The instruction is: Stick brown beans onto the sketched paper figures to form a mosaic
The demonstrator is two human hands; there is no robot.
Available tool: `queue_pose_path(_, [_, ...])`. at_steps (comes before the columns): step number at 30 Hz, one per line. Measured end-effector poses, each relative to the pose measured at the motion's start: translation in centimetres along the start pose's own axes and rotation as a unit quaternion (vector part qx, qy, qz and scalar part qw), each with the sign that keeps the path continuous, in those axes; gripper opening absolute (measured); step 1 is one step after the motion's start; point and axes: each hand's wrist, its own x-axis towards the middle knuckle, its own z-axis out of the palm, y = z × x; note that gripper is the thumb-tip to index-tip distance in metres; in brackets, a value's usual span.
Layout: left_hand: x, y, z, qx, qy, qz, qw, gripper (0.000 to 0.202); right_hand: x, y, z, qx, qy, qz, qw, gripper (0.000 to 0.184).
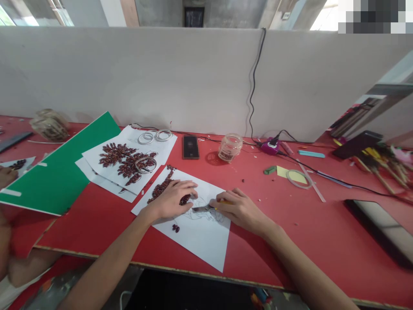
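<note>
A white paper sheet [206, 249] with a pencil-like drawing lies on the red table, partly covered with dark red-brown seeds [162, 188]. My left hand [176, 198] rests on it, fingers bent and thumb apart, over some of the seeds; nothing shows in its grasp. In my right hand [238, 209] is a small yellow-handled knife [202, 208], its flat blade pointing left over the drawn lines, near my left thumb. Two or three loose seeds [176, 228] sit on the sheet below my left hand.
Left of the sheet are seed-covered drawings [124, 161] with wire rings and a green board [75, 165]. Behind stand a phone [191, 147] and a glass jar [230, 147]. A power strip [270, 146], cables and a large phone [382, 230] lie right. Another person's hand [7, 176] shows far left.
</note>
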Motion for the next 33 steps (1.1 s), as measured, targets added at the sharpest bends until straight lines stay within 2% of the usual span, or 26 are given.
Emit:
queue_pose_path(7, [0.0, 0.1, -0.4, -0.029, -0.014, -0.004, 0.999, 0.017, 0.2, 0.0, -0.2, 0.010, -0.009, 0.002, 1.000, 0.035])
queue_pose_path(14, [-0.3, 0.6, -0.2, 0.000, 0.043, 0.032, 0.999, 0.010, 0.1, 0.1, -0.1, -0.005, -0.009, -0.005, 1.000, 0.034])
queue_pose_path(25, [0.1, 1.0, -0.2, 0.063, 0.012, 0.058, 0.996, 0.015, -0.1, 0.3, 0.2, -0.001, -0.009, -0.005, 1.000, 0.033])
queue_pose_path(33, [-0.2, 0.5, -0.1, 0.049, 0.028, 0.046, 0.997, 0.014, -0.2, 0.3, 0.4, 0.001, -0.015, -0.001, 1.000, 0.032])
